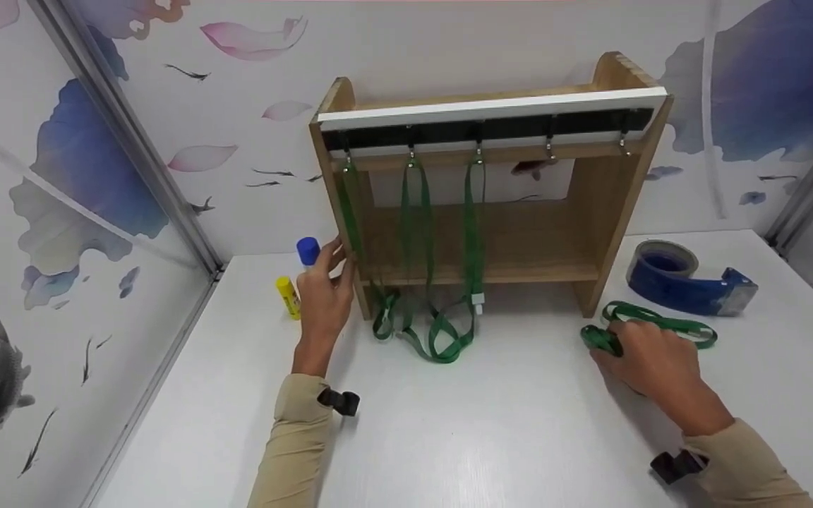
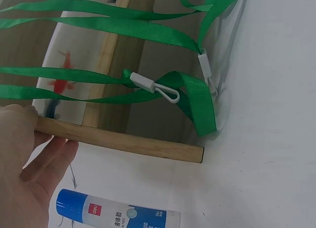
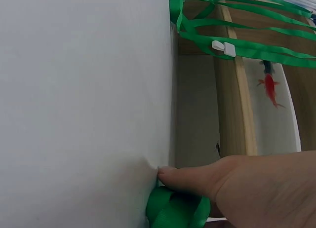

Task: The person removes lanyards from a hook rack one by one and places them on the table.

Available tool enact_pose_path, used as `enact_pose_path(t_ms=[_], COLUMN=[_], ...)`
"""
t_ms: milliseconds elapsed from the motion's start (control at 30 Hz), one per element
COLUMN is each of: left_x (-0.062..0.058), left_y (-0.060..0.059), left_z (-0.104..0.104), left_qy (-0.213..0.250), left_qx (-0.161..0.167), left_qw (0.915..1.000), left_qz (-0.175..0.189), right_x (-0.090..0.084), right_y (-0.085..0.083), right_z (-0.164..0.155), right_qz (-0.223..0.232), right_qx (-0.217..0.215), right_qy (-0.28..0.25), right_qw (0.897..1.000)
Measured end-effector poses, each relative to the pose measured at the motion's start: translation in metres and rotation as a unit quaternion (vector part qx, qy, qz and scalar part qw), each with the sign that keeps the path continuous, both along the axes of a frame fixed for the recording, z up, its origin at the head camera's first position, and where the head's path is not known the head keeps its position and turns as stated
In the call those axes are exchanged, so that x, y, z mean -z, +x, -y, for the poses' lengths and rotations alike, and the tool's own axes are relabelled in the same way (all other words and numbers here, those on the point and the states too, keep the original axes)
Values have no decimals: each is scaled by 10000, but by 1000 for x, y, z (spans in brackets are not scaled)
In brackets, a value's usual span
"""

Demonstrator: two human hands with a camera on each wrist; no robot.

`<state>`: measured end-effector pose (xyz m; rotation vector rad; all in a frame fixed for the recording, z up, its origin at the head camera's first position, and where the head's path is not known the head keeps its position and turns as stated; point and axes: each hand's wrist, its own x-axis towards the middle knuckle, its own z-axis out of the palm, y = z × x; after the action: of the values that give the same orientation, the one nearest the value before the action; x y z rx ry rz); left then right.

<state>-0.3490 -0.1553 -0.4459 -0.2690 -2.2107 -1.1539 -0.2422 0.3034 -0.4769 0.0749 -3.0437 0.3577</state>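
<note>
Near the tape dispenser (image 1: 685, 293), right hand (image 1: 657, 356) seemingly grips green lanyard (image 1: 598, 339); left hand (image 1: 325, 293) holds rack (image 1: 537, 240).

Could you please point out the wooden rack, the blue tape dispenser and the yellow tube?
Wooden rack (image 1: 540, 229): head view, bare shelf surface.
Blue tape dispenser (image 1: 692, 295): head view, curved side.
Yellow tube (image 1: 288, 298): head view, middle of body.

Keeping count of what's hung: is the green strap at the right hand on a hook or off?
Off. The right hand grips the green strap down at the table, with no strand running up to the hooks.
</note>
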Motion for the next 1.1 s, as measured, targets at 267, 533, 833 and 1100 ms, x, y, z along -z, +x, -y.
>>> enact_pose_path(t_ms=[267,533,833,1100], left_x=[0,1,1,0], left_y=[0,0,0,1], left_z=[-1,0,0,0], left_qy=[-4,4,24,57], left_qx=[34,12,-7,14], left_qw=[10000,10000,10000,10000], left_qz=[-84,-34,-55,5], right_x=[-2,-9,-27,-29], right_y=[-3,-2,-14,-33], right_z=[1,6,44,95], right_qz=[-59,-712,-1703,-2248], right_qx=[61,27,-386,-910], right_qy=[-27,-108,-1675,-2775], right_qw=[10000,9974,9703,9296])
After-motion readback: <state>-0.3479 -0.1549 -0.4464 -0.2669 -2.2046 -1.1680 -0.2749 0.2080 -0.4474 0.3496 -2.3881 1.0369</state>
